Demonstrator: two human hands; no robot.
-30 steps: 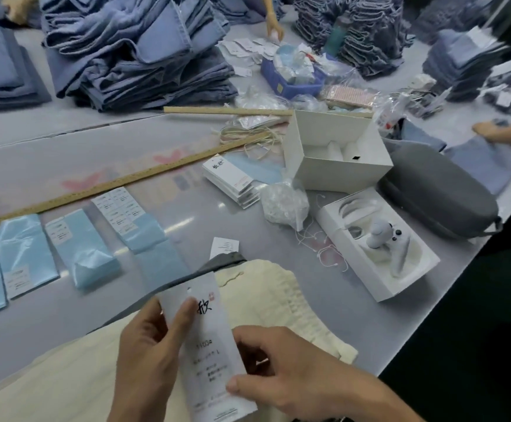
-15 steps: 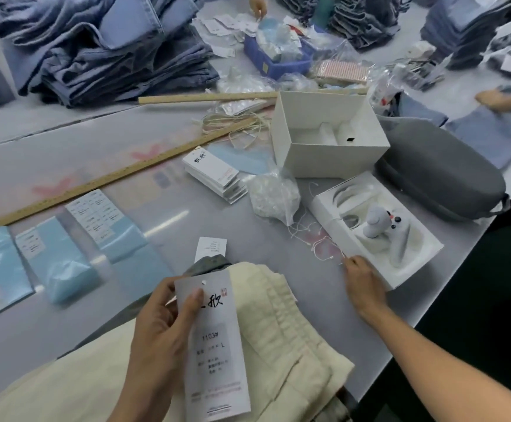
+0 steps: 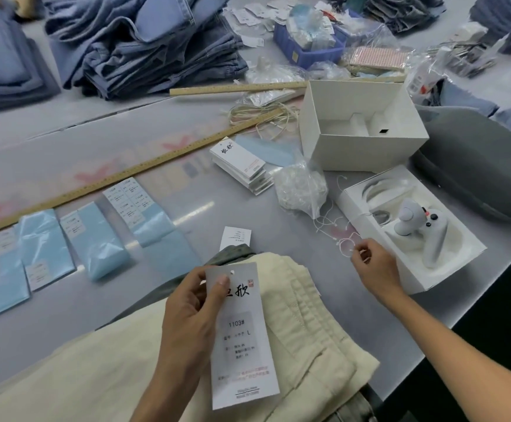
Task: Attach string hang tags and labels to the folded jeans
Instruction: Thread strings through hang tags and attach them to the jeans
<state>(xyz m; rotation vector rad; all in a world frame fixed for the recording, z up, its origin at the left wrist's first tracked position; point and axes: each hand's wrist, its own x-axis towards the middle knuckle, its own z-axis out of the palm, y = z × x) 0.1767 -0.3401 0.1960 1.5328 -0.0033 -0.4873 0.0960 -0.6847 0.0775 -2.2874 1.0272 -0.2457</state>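
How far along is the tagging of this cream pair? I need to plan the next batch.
Early. Done: a hang tag has been chosen and is gripped in the left hand, above the folded cream jeans. In hand: the right hand pinches a white string loop off the table. Left: threading the string through the tag's punched hole and fixing it to the jeans.

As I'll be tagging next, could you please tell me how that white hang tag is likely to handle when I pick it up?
The hang tag looks like stiff card: gripped near its top by the left hand, it stays flat without drooping. It is probably very light, since thumb and fingers alone carry it. Its smooth face may be a bit slippery, so pinch firmly while threading the punched hole.
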